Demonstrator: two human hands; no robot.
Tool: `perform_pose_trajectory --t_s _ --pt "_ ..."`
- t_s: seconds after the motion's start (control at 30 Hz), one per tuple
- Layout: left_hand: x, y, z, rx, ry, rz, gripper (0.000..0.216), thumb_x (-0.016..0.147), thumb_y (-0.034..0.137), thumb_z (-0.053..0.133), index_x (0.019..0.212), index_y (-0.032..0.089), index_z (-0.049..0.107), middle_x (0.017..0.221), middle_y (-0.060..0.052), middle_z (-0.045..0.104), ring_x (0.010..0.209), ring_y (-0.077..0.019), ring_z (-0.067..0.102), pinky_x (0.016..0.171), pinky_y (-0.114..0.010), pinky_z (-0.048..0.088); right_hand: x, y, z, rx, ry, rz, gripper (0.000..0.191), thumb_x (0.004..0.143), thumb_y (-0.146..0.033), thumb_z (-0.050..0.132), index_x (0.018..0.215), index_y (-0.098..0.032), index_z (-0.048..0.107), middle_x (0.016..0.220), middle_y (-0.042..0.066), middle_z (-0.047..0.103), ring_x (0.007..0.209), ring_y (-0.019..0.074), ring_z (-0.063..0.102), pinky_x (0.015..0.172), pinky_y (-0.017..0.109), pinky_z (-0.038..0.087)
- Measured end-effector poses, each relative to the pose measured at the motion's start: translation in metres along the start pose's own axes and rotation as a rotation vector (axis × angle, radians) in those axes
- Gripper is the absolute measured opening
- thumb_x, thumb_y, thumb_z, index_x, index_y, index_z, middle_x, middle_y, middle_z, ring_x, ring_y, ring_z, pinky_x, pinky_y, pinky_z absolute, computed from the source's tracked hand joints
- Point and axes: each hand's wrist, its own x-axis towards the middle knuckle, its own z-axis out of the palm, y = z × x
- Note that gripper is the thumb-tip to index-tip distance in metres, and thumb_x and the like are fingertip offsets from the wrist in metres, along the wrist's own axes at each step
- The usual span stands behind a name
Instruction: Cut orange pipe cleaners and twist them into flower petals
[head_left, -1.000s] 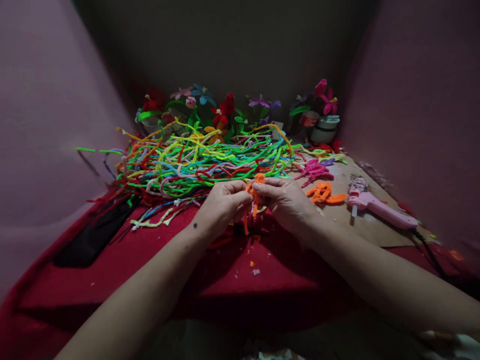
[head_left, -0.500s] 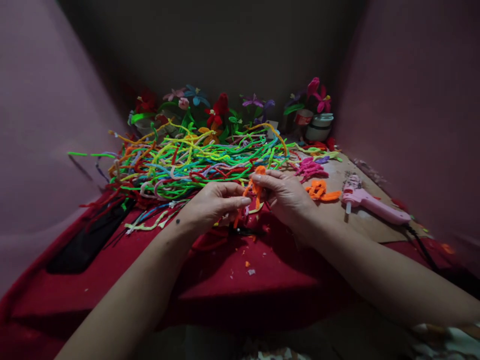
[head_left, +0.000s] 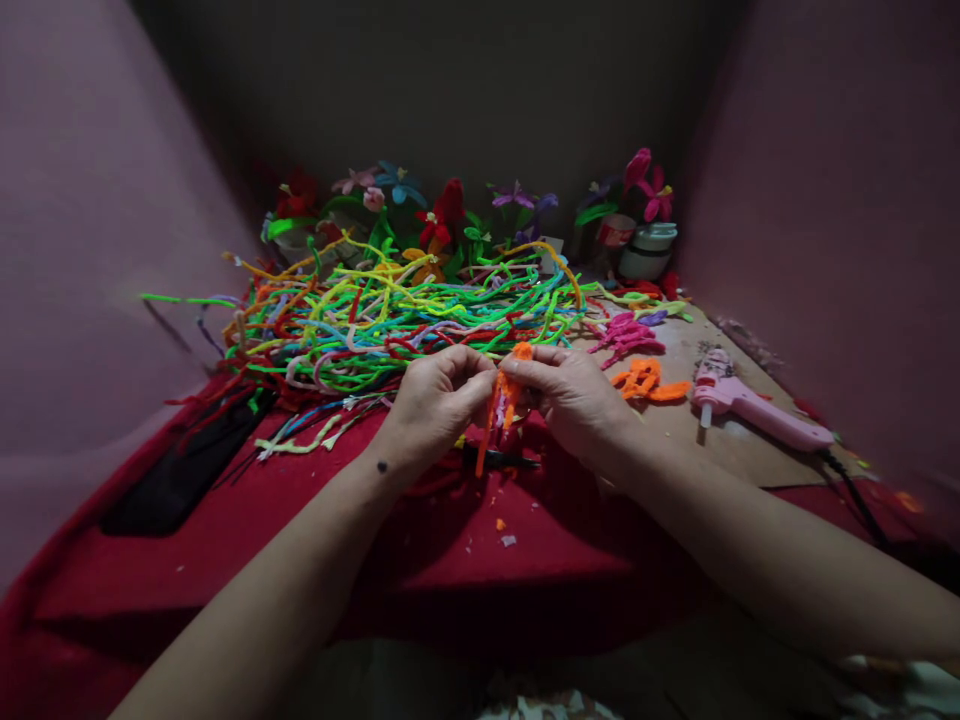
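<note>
Both my hands meet over the red cloth (head_left: 225, 540), pinching a bent orange pipe cleaner (head_left: 501, 397). My left hand (head_left: 437, 402) has its fingers curled round the left side of it. My right hand (head_left: 571, 397) pinches its top loop between thumb and fingers. The orange ends hang down between the two hands. A dark tool (head_left: 499, 460), hard to make out, lies on the cloth just below them.
A big heap of coloured pipe cleaners (head_left: 390, 315) lies behind the hands. Finished pipe-cleaner flowers (head_left: 442, 220) stand along the back wall. To the right, on a brown board (head_left: 720, 440), lie orange shapes (head_left: 646, 381), pink shapes (head_left: 626, 335) and a pink glue gun (head_left: 750, 415).
My hands have drawn closer together around the orange pipe cleaner, and its loose ends have swung a little between them. Nothing else on the cloth has moved.
</note>
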Motion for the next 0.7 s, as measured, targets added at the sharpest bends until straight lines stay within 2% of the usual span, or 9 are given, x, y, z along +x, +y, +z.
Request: perform_pose_trajectory --t_s 0.23,0.37,0.43,0.5,0.6,0.7 --pt "0.001 0.001 -0.001 -0.069 -0.044 -0.116 0.012 0.074 0.027 0.054 0.073 0.015 0.051 0.046 0.005 0.051 0.034 -0.0070 0.043 0.033 -0.017 0.034 0.004 0.001 -0.005 -0.079 -0.069 -0.009 0.016 0.067 -0.027 0.066 0.064 -0.013 0.060 0.055 -0.003 0.054 0.047 0.0071 0.045 0.048 0.023 0.034" --pt "-0.003 0.006 -0.021 0.030 0.013 -0.089 0.012 0.076 0.026 0.051 0.072 0.015 0.052 0.047 0.005 0.051 0.038 -0.0070 0.044 0.039 -0.018 0.036 0.004 -0.001 -0.004 -0.031 -0.082 0.015 0.017 0.065 -0.027 0.067 0.061 -0.013 0.059 0.051 -0.003 0.053 0.044 0.0070 0.044 0.044 0.022 0.034" --pt "-0.010 0.008 -0.036 0.181 -0.006 -0.083 0.014 0.077 0.027 0.051 0.073 0.015 0.053 0.052 0.004 0.052 0.044 -0.0073 0.046 0.044 -0.018 0.037 0.003 -0.003 -0.003 -0.019 -0.090 0.011 0.017 0.065 -0.026 0.068 0.060 -0.013 0.059 0.050 -0.003 0.052 0.042 0.0067 0.043 0.043 0.021 0.033" --pt "-0.019 0.005 -0.049 0.398 -0.157 -0.070 0.016 0.076 0.031 0.052 0.078 0.015 0.056 0.064 0.002 0.057 0.056 -0.0097 0.051 0.052 -0.020 0.041 0.003 -0.004 -0.002 -0.017 -0.107 0.011 0.017 0.065 -0.025 0.068 0.059 -0.013 0.058 0.050 -0.004 0.052 0.042 0.0065 0.044 0.043 0.021 0.034" --pt "-0.033 -0.011 -0.055 0.841 -0.390 0.061 0.014 0.078 0.026 0.050 0.086 0.017 0.058 0.084 -0.003 0.060 0.075 -0.0160 0.053 0.067 -0.027 0.043 0.002 -0.004 -0.003 -0.018 -0.138 0.008 0.017 0.066 -0.025 0.067 0.059 -0.013 0.058 0.050 -0.004 0.052 0.042 0.0063 0.044 0.043 0.021 0.034" --pt "-0.040 -0.031 -0.046 1.175 -0.401 0.239 0.017 0.081 0.014 0.040 0.089 0.016 0.055 0.092 -0.008 0.056 0.082 -0.0193 0.048 0.076 -0.034 0.040 0.001 -0.003 -0.003 -0.010 -0.158 0.018 0.016 0.067 -0.026 0.067 0.061 -0.013 0.058 0.051 -0.004 0.052 0.042 0.0061 0.044 0.042 0.020 0.034"
